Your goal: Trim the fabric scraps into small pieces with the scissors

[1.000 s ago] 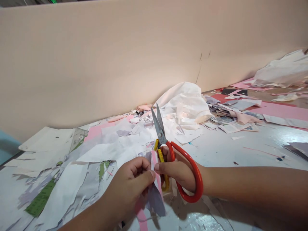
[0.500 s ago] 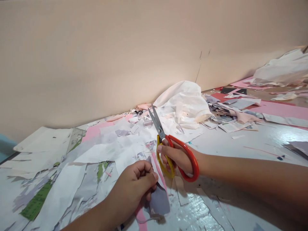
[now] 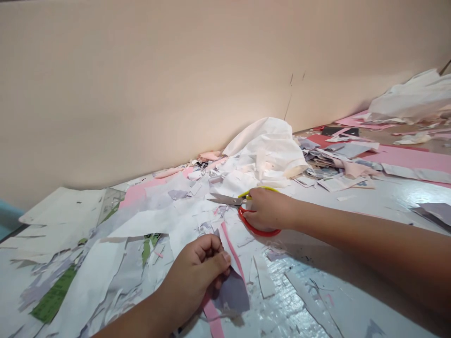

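Beige panel [image 3: 158, 89] along the back — crumpled white sheet [image 3: 271, 141] heaped at its foot. Right of that lies a pile of scraps [image 3: 327, 162], near a pink sheet [image 3: 412, 158]. At left — a green piece [image 3: 52, 295].

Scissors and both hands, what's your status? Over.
Left hand holding grey piece. Right hand on scissors. Scraps scattered around both hands.

A person's left hand [image 3: 203, 267] and right hand [image 3: 269, 209] are bare, as are the left forearm [image 3: 144, 313] and right forearm [image 3: 355, 244] out to the edges of the view. The right forearm, showing the longer stretch, widens smoothly from a slim wrist [image 3: 296, 213]; a short nail tips the left thumb [image 3: 216, 265].
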Motion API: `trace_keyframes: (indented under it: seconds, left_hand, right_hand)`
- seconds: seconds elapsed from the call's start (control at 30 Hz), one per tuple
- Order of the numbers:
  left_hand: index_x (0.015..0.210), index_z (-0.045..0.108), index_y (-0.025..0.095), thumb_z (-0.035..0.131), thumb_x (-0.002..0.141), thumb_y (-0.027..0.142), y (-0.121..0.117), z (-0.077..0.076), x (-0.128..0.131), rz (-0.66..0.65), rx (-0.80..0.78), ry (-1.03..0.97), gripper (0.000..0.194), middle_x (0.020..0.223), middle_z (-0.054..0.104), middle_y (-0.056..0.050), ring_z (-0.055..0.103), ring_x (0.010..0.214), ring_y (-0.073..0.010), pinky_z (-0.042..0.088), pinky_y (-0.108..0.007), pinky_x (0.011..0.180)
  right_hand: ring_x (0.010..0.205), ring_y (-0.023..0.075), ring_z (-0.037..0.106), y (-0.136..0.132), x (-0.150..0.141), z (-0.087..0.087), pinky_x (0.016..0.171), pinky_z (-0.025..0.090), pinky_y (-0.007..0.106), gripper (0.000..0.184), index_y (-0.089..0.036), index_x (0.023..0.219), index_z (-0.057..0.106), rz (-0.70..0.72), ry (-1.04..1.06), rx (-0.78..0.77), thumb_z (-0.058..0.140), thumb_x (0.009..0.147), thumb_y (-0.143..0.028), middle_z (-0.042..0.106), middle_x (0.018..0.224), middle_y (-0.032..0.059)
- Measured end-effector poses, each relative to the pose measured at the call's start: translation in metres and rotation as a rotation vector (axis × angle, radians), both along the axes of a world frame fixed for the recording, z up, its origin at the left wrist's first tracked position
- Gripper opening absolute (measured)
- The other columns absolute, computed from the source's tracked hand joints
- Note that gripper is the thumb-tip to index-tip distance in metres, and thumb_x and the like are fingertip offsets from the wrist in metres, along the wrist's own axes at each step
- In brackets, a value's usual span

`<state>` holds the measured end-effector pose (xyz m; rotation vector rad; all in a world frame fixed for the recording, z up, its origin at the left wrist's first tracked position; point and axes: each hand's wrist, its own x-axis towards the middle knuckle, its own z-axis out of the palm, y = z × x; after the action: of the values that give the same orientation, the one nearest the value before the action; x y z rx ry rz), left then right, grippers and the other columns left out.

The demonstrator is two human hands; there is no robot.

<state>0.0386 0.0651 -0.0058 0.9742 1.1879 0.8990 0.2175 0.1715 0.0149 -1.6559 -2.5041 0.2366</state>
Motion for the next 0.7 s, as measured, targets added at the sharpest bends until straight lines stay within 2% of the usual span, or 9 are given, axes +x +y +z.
trace_keyframes:
  seconds: [0.07, 0.23, 0.3, 0.4, 0.57, 0.63, 0.7]
  left_hand:
    - [0.059, 0.047, 0.016, 0.066, 0.067, 0.034, 0.000, 0.000, 0.000, -0.003, -0.010, -0.007, 0.027, 0.051, 0.053, 0.005, 0.040, 0.039, -0.0034, 0.028, -0.015, 0.037]
    - [0.060, 0.047, 0.017, 0.067, 0.066, 0.034, 0.002, 0.001, 0.001, 0.015, 0.002, 0.017, 0.027, 0.051, 0.053, 0.005, 0.041, 0.039, -0.0038, 0.028, -0.015, 0.037]
    - [0.059, 0.046, 0.017, 0.066, 0.067, 0.034, 0.002, 0.001, 0.001, 0.016, 0.005, 0.023, 0.027, 0.051, 0.053, 0.005, 0.040, 0.039, -0.0038, 0.028, -0.015, 0.036]
    - [0.060, 0.047, 0.017, 0.065, 0.068, 0.034, 0.001, -0.001, 0.001, 0.002, 0.015, 0.030, 0.025, 0.052, 0.054, 0.005, 0.041, 0.040, -0.0042, 0.028, -0.015, 0.037]
    - [0.060, 0.047, 0.017, 0.066, 0.066, 0.034, 0.000, -0.001, 0.002, 0.007, 0.003, 0.031, 0.027, 0.052, 0.053, 0.005, 0.040, 0.039, -0.0040, 0.028, -0.015, 0.037]
    - [0.059, 0.046, 0.017, 0.068, 0.065, 0.035, 0.001, 0.000, 0.002, 0.012, 0.001, 0.027, 0.029, 0.051, 0.053, 0.005, 0.040, 0.039, -0.0039, 0.027, -0.015, 0.036]
    - [0.059, 0.046, 0.017, 0.068, 0.064, 0.036, 0.001, 0.001, 0.002, 0.016, 0.005, 0.026, 0.029, 0.050, 0.053, 0.005, 0.040, 0.039, -0.0039, 0.027, -0.015, 0.036]
  right_hand:
    - [0.060, 0.0225, 0.059, -0.001, -0.001, -0.002, 0.047, 0.037, 0.029, 0.026, -0.014, 0.082, 0.058, 0.011, -0.010, -0.005, 0.050, 0.074, -0.037, 0.064, 0.079, 0.0135]
    - [0.094, 0.0299, 0.054, -0.003, -0.002, 0.005, 0.066, 0.039, 0.032, 0.026, -0.016, 0.090, 0.059, 0.073, -0.019, 0.134, 0.048, 0.076, -0.033, 0.060, 0.099, 0.0135]
    - [0.091, 0.0279, 0.056, 0.003, 0.004, 0.010, 0.066, 0.039, 0.032, 0.026, -0.018, 0.090, 0.060, 0.045, -0.013, 0.152, 0.047, 0.077, -0.036, 0.061, 0.098, 0.0105]
    - [0.079, 0.0251, 0.059, 0.025, 0.020, 0.016, 0.060, 0.039, 0.031, 0.030, -0.019, 0.093, 0.059, -0.091, 0.004, 0.148, 0.045, 0.078, -0.041, 0.064, 0.090, 0.0084]
    - [0.090, 0.0312, 0.056, 0.074, 0.044, 0.019, 0.063, 0.041, 0.037, 0.053, -0.015, 0.112, 0.048, -0.378, 0.074, 0.186, 0.033, 0.082, -0.055, 0.060, 0.103, 0.0158]
    - [0.090, 0.0303, 0.057, 0.091, 0.045, 0.018, 0.063, 0.043, 0.036, 0.059, -0.014, 0.111, 0.048, -0.438, 0.106, 0.168, 0.031, 0.080, -0.061, 0.060, 0.101, 0.0161]
    - [0.088, 0.0300, 0.057, 0.106, 0.041, 0.018, 0.064, 0.043, 0.036, 0.059, -0.015, 0.103, 0.053, -0.469, 0.127, 0.156, 0.037, 0.076, -0.064, 0.061, 0.099, 0.0157]
